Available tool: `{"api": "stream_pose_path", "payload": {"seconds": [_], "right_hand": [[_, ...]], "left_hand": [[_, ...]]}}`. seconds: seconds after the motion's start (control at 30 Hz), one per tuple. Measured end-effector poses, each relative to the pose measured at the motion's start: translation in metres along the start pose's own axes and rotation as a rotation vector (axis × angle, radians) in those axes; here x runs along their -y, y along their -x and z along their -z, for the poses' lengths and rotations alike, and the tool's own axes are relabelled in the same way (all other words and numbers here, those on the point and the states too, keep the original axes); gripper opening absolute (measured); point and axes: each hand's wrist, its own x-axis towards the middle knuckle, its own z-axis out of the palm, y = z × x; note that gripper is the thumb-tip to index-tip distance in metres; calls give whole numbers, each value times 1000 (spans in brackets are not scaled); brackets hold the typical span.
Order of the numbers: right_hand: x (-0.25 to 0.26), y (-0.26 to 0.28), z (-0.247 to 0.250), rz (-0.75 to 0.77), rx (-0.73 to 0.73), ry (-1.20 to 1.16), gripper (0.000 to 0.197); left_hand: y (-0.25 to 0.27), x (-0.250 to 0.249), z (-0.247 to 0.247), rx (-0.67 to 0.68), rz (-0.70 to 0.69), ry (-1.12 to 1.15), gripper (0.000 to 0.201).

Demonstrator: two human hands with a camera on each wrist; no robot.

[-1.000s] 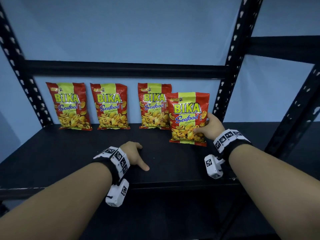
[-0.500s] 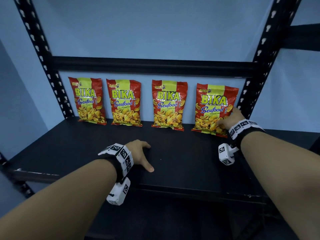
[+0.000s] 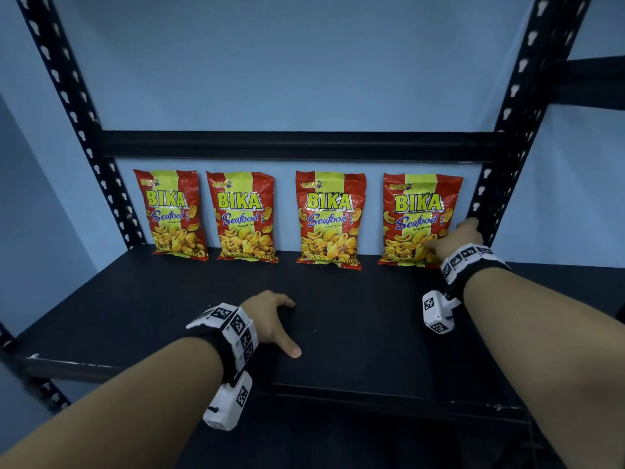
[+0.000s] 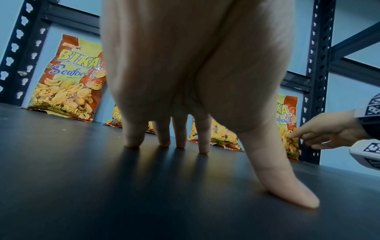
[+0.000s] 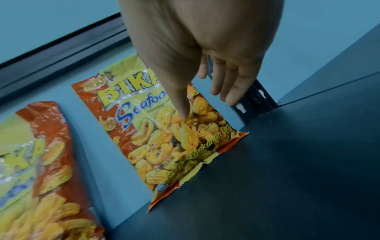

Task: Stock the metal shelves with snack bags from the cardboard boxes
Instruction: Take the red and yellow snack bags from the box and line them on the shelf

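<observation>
Bag now upright; thumb touching.

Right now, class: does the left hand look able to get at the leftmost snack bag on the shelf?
Probably yes. The left hand rests fingertips-down on the shelf, holding nothing, and only bare shelf lies between it and the leftmost snack bag.

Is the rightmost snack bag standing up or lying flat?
Standing up: the rightmost bag rests on its bottom edge on the shelf, leaning on the wall, right hand touching it.
</observation>
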Motion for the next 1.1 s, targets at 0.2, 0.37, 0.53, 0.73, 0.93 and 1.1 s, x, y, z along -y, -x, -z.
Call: {"api": "stream_pose_path", "payload": {"seconds": [0.2, 0.37, 0.53, 0.73, 0.93, 1.1], "right_hand": [[22, 52, 0, 156, 141, 148, 36], [34, 132, -11, 295, 377, 196, 40], [35, 220, -31, 361, 436, 167, 32], [28, 329, -64, 463, 208, -42, 18], [-11, 414, -103, 536, 203, -68, 23], [-71, 452, -144, 430, 366, 16, 23]], "left_hand": [[2, -3, 3, 22, -19, -40, 111], [9, -1, 4, 19, -71, -10, 104], [29, 19, 6, -154, -205, 4, 49], [83, 78, -15, -412, -396, 86, 18], [118, 143, -71, -430, -584, -15, 19], [114, 184, -137, -229, -484, 28, 15]]}}
